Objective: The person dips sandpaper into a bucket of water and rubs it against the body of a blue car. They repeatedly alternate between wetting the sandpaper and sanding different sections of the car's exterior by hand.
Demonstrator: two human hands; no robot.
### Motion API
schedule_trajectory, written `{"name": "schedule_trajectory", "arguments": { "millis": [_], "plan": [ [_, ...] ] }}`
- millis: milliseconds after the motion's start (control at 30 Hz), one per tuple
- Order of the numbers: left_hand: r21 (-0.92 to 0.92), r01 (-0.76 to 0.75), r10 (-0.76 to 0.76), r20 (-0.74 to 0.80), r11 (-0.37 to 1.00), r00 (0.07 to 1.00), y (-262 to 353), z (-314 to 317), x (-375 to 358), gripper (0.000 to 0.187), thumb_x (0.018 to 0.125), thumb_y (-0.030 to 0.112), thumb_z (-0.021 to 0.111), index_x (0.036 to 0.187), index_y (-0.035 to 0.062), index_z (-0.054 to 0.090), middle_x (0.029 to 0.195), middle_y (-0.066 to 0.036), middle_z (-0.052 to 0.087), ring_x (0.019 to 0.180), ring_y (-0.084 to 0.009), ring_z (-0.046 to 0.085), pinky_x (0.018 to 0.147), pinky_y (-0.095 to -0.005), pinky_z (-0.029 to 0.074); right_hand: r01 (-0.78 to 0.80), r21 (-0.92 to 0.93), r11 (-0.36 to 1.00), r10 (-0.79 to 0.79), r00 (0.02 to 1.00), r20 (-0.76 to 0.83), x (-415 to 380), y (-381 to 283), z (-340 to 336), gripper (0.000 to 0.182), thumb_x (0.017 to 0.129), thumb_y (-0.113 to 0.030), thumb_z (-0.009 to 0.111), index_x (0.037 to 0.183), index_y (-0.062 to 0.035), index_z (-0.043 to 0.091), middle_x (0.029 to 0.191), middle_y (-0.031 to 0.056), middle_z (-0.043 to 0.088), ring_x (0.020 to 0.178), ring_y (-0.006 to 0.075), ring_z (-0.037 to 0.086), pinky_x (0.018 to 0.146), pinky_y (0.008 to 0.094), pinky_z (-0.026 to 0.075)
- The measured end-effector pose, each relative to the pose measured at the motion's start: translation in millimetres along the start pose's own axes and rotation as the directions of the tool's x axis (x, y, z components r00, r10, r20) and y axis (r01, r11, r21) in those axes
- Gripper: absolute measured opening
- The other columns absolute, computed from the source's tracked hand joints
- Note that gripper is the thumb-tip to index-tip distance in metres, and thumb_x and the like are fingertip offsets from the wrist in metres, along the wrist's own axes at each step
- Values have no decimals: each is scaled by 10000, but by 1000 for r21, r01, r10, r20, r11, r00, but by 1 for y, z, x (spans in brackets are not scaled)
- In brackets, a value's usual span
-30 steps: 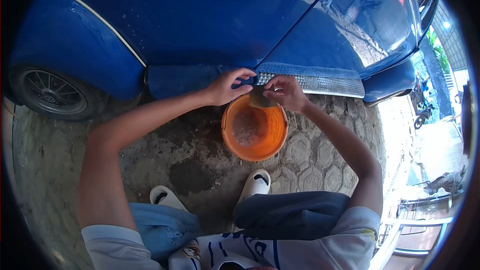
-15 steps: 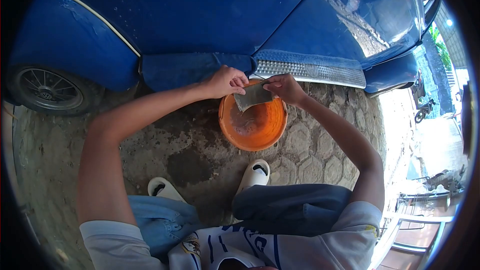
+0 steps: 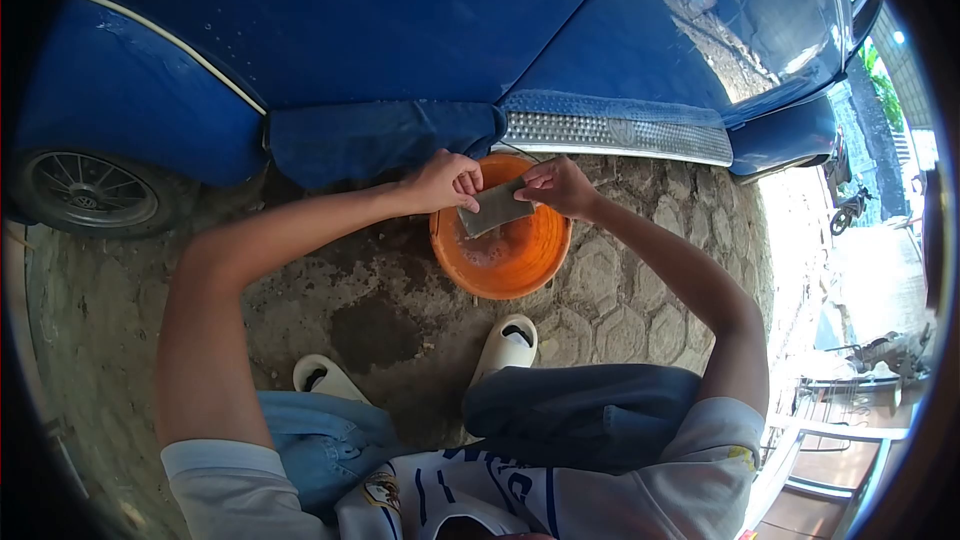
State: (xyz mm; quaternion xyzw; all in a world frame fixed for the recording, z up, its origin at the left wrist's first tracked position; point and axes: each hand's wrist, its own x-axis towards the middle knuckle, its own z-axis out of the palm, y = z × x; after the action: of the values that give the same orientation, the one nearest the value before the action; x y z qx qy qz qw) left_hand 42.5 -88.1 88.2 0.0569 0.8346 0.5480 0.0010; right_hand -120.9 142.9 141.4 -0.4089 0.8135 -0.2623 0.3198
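Over the orange bucket (image 3: 500, 245), 2 hands pinch a small grey sheet (image 3: 494, 208) by its ends: left hand (image 3: 447, 181) clenched on one end, right hand (image 3: 560, 186) on the other, probably so drips fall inside, beside the blue car (image 3: 400, 30).

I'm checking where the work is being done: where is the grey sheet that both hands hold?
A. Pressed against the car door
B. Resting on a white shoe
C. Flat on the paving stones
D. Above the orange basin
D: the left hand and right hand pinch the ends of the grey sheet, held over the orange basin, clear of the blue car.
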Motion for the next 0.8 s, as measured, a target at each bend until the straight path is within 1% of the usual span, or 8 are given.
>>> {"name": "schedule_trajectory", "arguments": {
  "millis": [100,167,267,433,500,567,600,800],
  "plan": [
    [9,2,-2,9,1000,1000,-3,9,4,319,784,98,920,1005,-14,719,892,-114,781,795,-147,757,731,-277,615,16,47,999,-16,1000,4,3,12,5,384,843,-208,890,1095,55,767,972,151,792,859,188,766,834,293,618],
    [8,-2,2,15,1000,1000,-10,14,6,325,797,85,906,1036,-14,710,925,-123,778,811,-161,759,735,-287,620,280,-291,915,-314,946,-77,4,16,9,263,844,-119,839,1084,-22,791,983,145,779,822,222,762,816,331,626],
    [76,-77,74,36,994,997,-16,20,5,308,822,27,852,1077,-18,685,974,-139,758,840,-194,749,728,-321,610,255,-442,860,-360,917,-171,-17,1,42,186,825,-65,793,1010,-54,802,926,85,752,845,231,742,787,366,639],
    [214,-229,185,209,949,960,-27,20,5,251,836,-9,709,1086,-1,683,994,-154,735,866,-279,731,773,-395,584,434,-522,734,-403,897,180,-26,45,112,226,880,-180,712,1016,-1,742,1433,195,554,1341,355,541,1010,456,564],
    [234,-299,233,270,925,934,-19,22,4,247,856,26,702,1102,7,688,1016,-152,729,930,-299,722,833,-411,577,621,-622,476,-592,750,296,-4,100,145,398,964,-270,628,1262,-8,650,1659,253,290,1519,358,327,1148,505,436],
    [175,-394,325,324,902,888,-20,16,-1,228,878,104,687,1094,32,705,1033,-151,717,1023,-343,695,902,-449,553,517,-530,672,-494,846,199,0,117,165,570,1000,-168,523,1543,-34,409,1671,292,246,1436,451,431,1092,537,471],
    [158,-468,400,329,869,855,-18,11,-5,218,889,102,679,1097,41,702,1026,-145,714,1017,-342,694,887,-446,551,219,-337,916,-176,972,152,-11,101,168,740,977,-80,448,1665,-89,175,1611,344,323,1270,510,572,1013,574,504],
    [289,-425,339,304,858,890,11,-18,-31,155,889,96,654,1028,67,716,965,-104,732,906,-294,719,810,-414,563,-56,-249,967,159,896,414,8,95,152,511,1059,-131,418,1570,-121,438,1454,247,569,1188,373,668,1008,503,526]
  ]
}}
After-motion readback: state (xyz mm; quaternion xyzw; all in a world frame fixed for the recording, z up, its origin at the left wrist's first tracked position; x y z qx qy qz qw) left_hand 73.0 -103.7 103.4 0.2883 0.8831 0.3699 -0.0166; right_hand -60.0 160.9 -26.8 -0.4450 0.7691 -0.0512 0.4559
